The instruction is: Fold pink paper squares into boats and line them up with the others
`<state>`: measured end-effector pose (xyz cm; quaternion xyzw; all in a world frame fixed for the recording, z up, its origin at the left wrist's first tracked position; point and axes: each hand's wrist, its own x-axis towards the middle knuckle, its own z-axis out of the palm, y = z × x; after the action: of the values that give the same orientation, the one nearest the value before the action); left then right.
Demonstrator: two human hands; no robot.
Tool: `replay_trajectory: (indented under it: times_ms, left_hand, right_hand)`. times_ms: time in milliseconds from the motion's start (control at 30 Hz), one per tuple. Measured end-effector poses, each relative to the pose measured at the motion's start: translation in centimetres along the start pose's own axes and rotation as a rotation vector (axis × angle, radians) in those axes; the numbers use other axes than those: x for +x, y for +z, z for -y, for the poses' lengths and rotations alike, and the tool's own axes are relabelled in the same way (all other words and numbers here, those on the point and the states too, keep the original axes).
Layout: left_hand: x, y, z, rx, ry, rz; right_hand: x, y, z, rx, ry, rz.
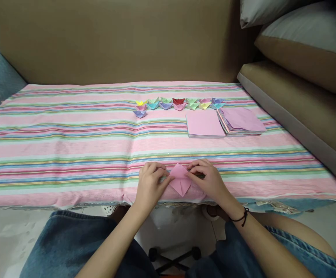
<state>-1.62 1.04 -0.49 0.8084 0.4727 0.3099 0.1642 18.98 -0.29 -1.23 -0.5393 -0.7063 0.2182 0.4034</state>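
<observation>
Near the front edge of the striped cloth [69, 148], the left hand [150, 182] and the right hand [210, 178] pinch a partly folded pink paper [181, 187] by its side corners, while finished-looking paper boats [179, 107] stand toward the back edge and two paper stacks [205, 124] lie unfolded.

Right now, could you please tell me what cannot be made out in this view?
In the head view:
- Pink folded paper: side corners, covered by the left hand and right hand.
- Left paper stack: sheet count, too fine.
- Cushions: far ends, cut off by the right edge.
</observation>
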Motion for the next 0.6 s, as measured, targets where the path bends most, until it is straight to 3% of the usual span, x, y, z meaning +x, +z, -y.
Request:
replay_trajectory:
  times_ms: [167, 333, 400, 500, 533, 600]
  left_hand:
    - [0.1, 0.0, 0.0, 0.002, -0.126, -0.008]
    - [0.1, -0.7, 0.4, -0.032, -0.179, 0.1]
    - [0.2, -1.2, 0.5, -0.081, -0.149, 0.12]
    - [-0.2, -1.6, -0.2, -0.134, -0.07, 0.043]
    - [-0.4, -1.5, -0.7, -0.11, -0.028, 0.009]
    - [-1.2, -0.9, -2.0, -0.001, 0.129, 0.056]
  right_hand:
    - [0.2, 0.5, 0.1, -0.056, 0.049, -0.062]
    - [0.4, 0.7, 0.2, -0.089, 0.083, -0.049]
    - [0.4, 0.7, 0.1, -0.092, 0.087, -0.039]
    - [0.4, 0.7, 0.0, -0.098, 0.082, -0.03]
    - [0.4, 0.7, 0.0, -0.102, 0.078, -0.03]
    - [0.3, 0.7, -0.1, -0.111, 0.066, -0.03]
